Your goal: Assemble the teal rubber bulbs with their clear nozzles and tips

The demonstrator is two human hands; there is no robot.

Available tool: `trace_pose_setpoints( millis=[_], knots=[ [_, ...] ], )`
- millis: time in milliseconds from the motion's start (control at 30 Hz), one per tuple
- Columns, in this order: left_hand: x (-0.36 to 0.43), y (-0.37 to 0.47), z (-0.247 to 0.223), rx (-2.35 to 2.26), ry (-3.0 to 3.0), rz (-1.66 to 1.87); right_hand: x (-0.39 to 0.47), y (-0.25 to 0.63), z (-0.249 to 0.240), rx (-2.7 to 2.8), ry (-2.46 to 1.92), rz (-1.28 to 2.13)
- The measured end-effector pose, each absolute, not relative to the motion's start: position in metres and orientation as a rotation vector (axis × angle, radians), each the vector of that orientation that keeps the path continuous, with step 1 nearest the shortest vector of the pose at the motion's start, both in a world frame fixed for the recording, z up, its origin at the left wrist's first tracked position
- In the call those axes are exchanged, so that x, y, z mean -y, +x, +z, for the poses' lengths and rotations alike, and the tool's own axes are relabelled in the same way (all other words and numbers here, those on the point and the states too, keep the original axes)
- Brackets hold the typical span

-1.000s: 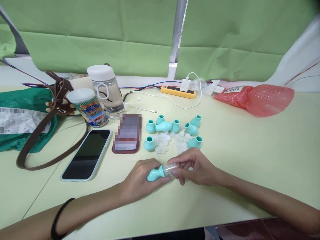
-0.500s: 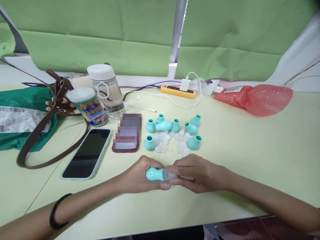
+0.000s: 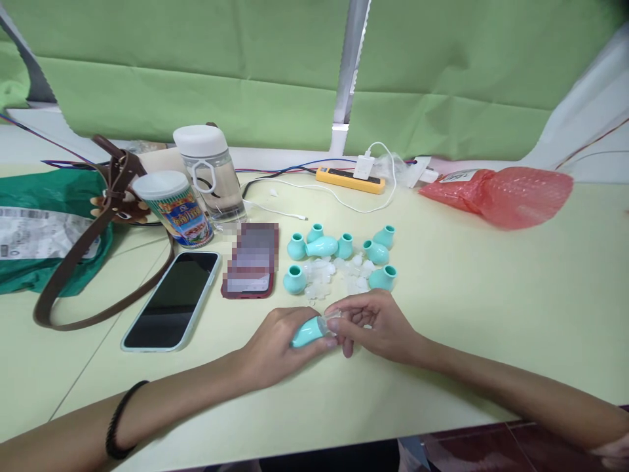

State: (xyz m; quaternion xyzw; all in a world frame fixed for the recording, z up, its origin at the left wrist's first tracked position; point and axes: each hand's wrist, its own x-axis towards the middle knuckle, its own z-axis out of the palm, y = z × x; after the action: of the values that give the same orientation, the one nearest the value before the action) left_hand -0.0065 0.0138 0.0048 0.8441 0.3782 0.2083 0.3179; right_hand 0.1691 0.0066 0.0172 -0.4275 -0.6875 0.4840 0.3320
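My left hand point(image 3: 284, 342) is wrapped round a teal squeeze bulb point(image 3: 307, 333), which lies tilted with its neck toward the right. A clear plastic nozzle point(image 3: 329, 321) sits at the bulb's neck, and the thumb and fingers of my right hand point(image 3: 376, 324) pinch it. How far the nozzle goes into the neck is hidden by the fingers. Just beyond my hands lie several more teal bulbs point(image 3: 295, 280), some upright with open mouths, some on their sides. Among them is a loose pile of small translucent plastic pieces point(image 3: 318, 278).
Left of the bulbs lie a red-cased phone point(image 3: 249, 259) and a light-cased phone point(image 3: 171, 301). Behind them stand a noodle cup point(image 3: 179, 213) and a water bottle point(image 3: 211, 177), beside a brown strap point(image 3: 73, 262). A yellow power strip point(image 3: 348, 180) and red plastic bag point(image 3: 496, 193) are farther back.
The bulb has tilted, its nozzle end rising away from me. My right hand has turned and shifted slightly, with its thumb now on the nozzle.
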Motion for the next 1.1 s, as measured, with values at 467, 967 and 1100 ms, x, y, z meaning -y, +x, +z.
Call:
trace_pose_setpoints(
  millis=[467, 967, 1100],
  knots=[
    [-0.007, -0.002, 0.004, -1.069, 2.157, 0.604, -0.002, 0.165, 0.013, 1.585, -1.278, 1.341],
    [-0.008, -0.005, 0.001, -0.948, 1.765, 0.747, -0.020, 0.213, 0.064, 2.714, -1.381, 0.295],
    [-0.011, -0.007, -0.001, -0.913, 1.658, 0.770, -0.021, 0.211, 0.049, 2.807, -1.543, 0.050]
  ],
)
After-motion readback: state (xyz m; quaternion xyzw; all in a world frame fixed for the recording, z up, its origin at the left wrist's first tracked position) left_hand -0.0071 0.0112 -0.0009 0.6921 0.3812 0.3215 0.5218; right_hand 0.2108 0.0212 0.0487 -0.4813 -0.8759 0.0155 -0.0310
